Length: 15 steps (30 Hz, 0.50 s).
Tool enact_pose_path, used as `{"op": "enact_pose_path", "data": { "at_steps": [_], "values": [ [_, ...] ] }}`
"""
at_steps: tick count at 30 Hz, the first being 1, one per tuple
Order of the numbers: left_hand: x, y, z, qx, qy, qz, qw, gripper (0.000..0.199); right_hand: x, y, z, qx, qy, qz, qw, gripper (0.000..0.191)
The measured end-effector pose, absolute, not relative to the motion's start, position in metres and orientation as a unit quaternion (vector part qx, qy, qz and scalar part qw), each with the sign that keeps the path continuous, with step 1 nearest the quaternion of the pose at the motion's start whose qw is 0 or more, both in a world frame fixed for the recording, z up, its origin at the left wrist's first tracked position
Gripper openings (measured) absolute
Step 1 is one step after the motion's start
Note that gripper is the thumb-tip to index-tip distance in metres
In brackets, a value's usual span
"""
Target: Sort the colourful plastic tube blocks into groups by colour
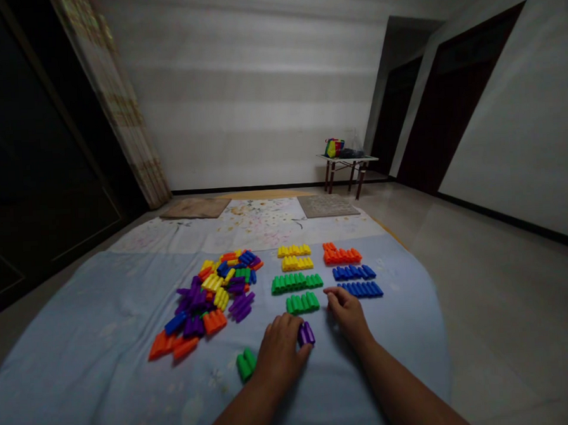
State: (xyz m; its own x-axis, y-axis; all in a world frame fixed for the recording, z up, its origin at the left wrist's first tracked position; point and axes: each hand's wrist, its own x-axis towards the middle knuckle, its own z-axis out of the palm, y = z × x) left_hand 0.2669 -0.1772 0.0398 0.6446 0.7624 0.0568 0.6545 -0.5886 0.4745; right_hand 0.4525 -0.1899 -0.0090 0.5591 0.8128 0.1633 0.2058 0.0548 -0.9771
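Observation:
Purple pieces [306,334] lie on the blue cloth against the fingers and thumb of my left hand [282,352], which curves around their left side. My right hand [347,314] is to the right, fingers curled together near the green row [303,302]; anything between its fingertips is too small to name. Beyond are another green row [296,282], yellow rows [296,263], orange pieces [342,256] and blue rows [362,289]. A mixed pile of coloured pieces [193,299] spreads at the left. Two green pieces [246,365] sit left of my left wrist.
The bed-like surface has a blue cloth [105,349] and a flowered white cloth [265,220] with a brown mat [197,209] and a grey mat [328,205] at its far end. A small table [348,159] holding bags stands by the wall.

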Motion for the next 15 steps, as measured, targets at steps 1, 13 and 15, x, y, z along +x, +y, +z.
{"op": "enact_pose_path", "data": {
  "at_steps": [1, 13, 15],
  "values": [
    [0.268, -0.177, 0.039, 0.882, 0.399, 0.127, 0.215, 0.031, 0.453, -0.19, -0.009, -0.64, -0.398, 0.25, 0.608, 0.039],
    [0.204, -0.106, 0.043, 0.809, 0.554, 0.19, 0.046, 0.044, 0.457, -0.188, -0.015, -0.641, -0.39, 0.258, 0.609, 0.039],
    [0.194, -0.095, 0.041, 0.806, 0.569, 0.16, 0.027, 0.043, 0.456, -0.188, -0.013, -0.638, -0.391, 0.255, 0.612, 0.038]
  ]
}}
